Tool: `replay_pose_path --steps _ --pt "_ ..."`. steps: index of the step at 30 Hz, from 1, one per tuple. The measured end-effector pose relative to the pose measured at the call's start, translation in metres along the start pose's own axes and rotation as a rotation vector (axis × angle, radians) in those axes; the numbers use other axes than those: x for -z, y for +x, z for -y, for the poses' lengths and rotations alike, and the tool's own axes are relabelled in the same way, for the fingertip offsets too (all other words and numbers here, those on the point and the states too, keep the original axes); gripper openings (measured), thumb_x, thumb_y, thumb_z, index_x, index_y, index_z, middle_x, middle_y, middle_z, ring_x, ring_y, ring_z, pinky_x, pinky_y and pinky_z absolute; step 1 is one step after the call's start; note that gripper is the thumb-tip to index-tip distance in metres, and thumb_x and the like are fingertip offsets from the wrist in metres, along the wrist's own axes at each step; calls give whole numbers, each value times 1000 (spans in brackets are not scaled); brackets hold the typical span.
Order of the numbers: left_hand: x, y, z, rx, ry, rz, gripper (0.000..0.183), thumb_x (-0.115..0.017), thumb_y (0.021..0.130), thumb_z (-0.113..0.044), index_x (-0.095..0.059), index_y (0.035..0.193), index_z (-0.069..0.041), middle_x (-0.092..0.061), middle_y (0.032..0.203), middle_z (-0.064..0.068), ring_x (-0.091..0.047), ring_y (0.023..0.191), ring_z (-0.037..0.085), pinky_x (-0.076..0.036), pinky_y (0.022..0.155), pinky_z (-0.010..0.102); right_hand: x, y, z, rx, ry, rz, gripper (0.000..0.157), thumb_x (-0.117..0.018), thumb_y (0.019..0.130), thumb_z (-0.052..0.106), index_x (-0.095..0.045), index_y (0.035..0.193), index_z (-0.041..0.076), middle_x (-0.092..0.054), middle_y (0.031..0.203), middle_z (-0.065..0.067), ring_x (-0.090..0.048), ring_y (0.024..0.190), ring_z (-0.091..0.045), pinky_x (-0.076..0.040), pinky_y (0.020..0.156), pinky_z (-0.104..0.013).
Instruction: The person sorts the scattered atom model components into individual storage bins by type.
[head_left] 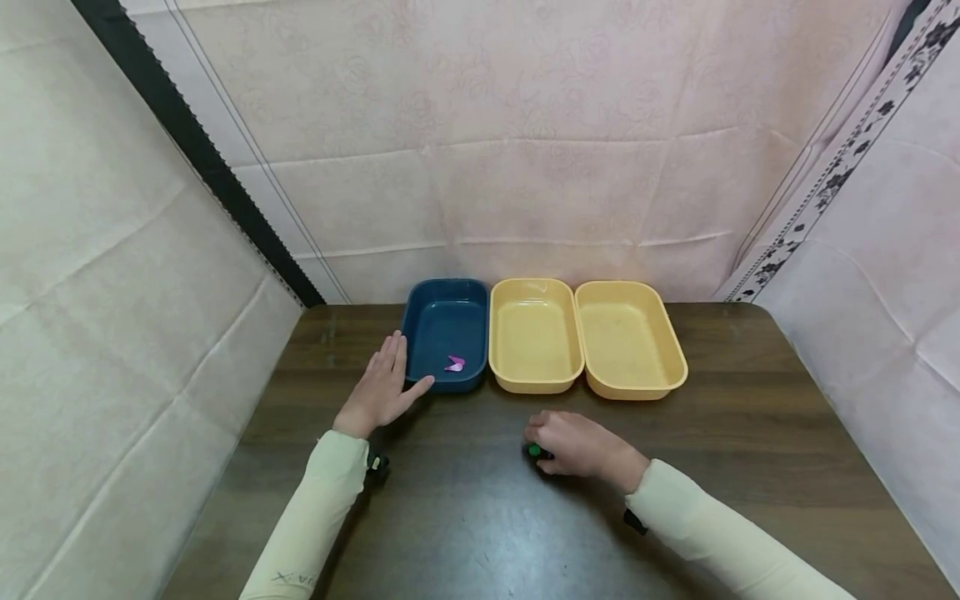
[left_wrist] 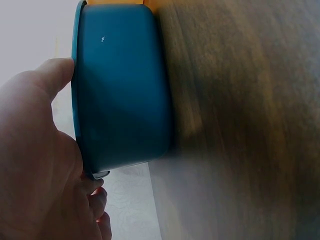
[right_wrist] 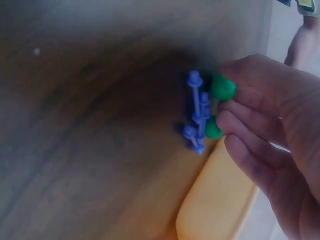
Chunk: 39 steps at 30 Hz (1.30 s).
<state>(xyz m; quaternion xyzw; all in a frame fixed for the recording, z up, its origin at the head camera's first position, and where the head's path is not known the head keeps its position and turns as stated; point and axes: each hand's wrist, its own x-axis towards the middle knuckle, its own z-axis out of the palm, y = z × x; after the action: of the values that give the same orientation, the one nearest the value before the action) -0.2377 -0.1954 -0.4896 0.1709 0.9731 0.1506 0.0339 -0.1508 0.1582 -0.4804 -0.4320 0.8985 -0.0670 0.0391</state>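
My left hand (head_left: 381,390) lies at the blue tray (head_left: 450,387), fingers straight along its left side and thumb out at the front corner. In the left wrist view the thumb tip touches the rim of that tray. A small pink V-shaped piece (head_left: 455,364) lies inside, near the front. My right hand (head_left: 576,446) is low over the table, in front of the middle yellow tray. Its curled fingers pinch a small plastic toy with green balls (right_wrist: 222,88) and a knobbed blue-violet frame (right_wrist: 196,112). The fingers partly cover the balls.
The middle yellow tray (head_left: 536,387) and the right yellow tray (head_left: 637,393) stand in a row with the blue one at the back of the brown wooden table (head_left: 480,517). Pale cloth (head_left: 487,192) hangs behind and on both sides.
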Motion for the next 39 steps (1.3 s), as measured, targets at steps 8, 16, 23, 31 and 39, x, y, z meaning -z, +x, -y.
replay_pose_path --steps 8,16,23,31,39 --pt "-1 -1 1 2 -17 1 103 -44 104 -69 -5 168 2 0 179 20 -4 166 42 -12 134 59 -3 4 -6 6 240 36 15 -82 86 14 -68 87 15 -59 84 6 -50 73 -1 -45 63 -16" --pt "-2 -2 2 -3 -26 3 103 -44 104 -68 -5 168 3 0 178 20 -4 166 43 -11 133 60 16 2 -19 -44 403 50 17 -83 86 14 -67 91 18 -63 87 5 -61 76 -8 -52 64 -17" --pt "1 -2 1 0 -28 -2 103 -45 105 -68 -6 168 3 -2 179 20 -5 166 42 -12 133 60 46 1 -23 -38 349 29 17 -84 86 16 -68 89 17 -62 84 6 -58 73 -7 -51 63 -18" --pt "1 -1 1 -6 -14 0 102 -45 105 -67 -6 168 4 -2 178 21 -6 166 43 -13 133 59 88 2 -33 -34 272 -17 17 -82 82 12 -67 86 17 -60 81 6 -55 74 -7 -50 65 -20" --pt "1 -1 0 -5 -9 1 102 -45 105 -67 -6 168 3 -1 178 20 -5 166 42 -12 133 59 122 5 -41 -50 213 -48 19 -84 81 10 -66 83 16 -66 84 -3 -60 79 -14 -54 74 -25"
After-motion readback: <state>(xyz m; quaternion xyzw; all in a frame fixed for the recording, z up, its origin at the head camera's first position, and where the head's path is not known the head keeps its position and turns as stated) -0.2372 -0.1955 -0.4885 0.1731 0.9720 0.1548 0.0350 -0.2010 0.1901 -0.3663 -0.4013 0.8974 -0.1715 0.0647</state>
